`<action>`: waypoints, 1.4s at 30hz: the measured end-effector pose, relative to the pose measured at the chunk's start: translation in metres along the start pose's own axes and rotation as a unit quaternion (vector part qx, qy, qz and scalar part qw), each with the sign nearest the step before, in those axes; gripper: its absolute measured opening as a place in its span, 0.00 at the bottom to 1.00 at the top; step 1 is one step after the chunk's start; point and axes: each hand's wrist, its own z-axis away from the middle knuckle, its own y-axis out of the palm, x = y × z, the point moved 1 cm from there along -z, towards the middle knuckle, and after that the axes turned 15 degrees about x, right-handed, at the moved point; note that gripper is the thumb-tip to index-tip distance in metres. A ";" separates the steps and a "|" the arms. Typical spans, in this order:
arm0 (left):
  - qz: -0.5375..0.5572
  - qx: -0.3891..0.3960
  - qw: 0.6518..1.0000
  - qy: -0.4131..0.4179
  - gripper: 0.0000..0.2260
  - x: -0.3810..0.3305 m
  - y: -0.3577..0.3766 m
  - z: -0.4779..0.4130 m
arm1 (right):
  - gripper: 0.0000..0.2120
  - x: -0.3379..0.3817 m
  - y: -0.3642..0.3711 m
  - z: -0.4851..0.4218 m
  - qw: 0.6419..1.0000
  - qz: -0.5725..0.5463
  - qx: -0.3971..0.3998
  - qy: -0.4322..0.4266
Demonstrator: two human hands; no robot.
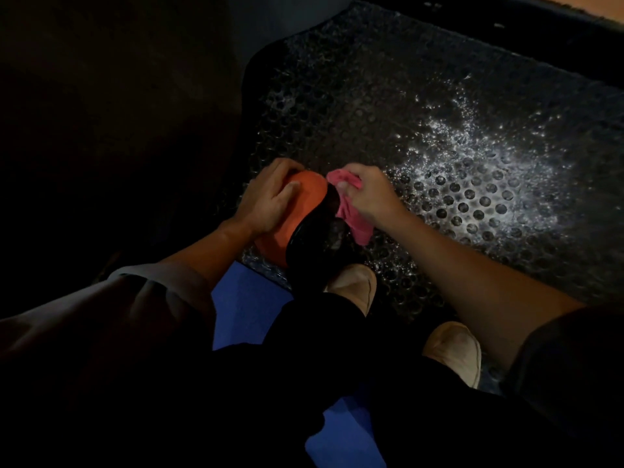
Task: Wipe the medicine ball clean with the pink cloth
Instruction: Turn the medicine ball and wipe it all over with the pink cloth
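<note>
– Right hand [368, 194] has the pink cloth [353, 221] bunched between curled fingers and thumb, with a loose tail hanging below the fist. What worries you here?

– That tail. Only a small wad sits under the fingertips, so I think it could slip out of the pinch on a firm stroke, or the free end could drag on the perforated mat [439, 130] beneath the grip and pick up the white speckling [489, 163] spread out beyond the knuckles.

– And the medicine ball [305, 197]?

– It sits just to the thumb side of the grip, touching the cloth on its dark half. The orange half faces away from the cloth.

– Is anything steadying it?

– Left hand [270, 201], laid over the orange side opposite the grip, fingers spread and resting on it, not clenched. A round ball on a bumpy mat may roll if the wiping push outweighs that hold. If it does, I'd expect it to come toward the shoe [354, 285] on the wrist side of the grip.

– Light is poor too.

– Yes. I cannot tell which patches are clean, so some may be missed.
</note>
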 end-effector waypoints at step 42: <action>-0.017 0.008 0.979 -0.203 0.13 -0.026 0.000 -0.018 | 0.06 -0.002 0.005 -0.023 1.000 0.006 -0.008 -0.012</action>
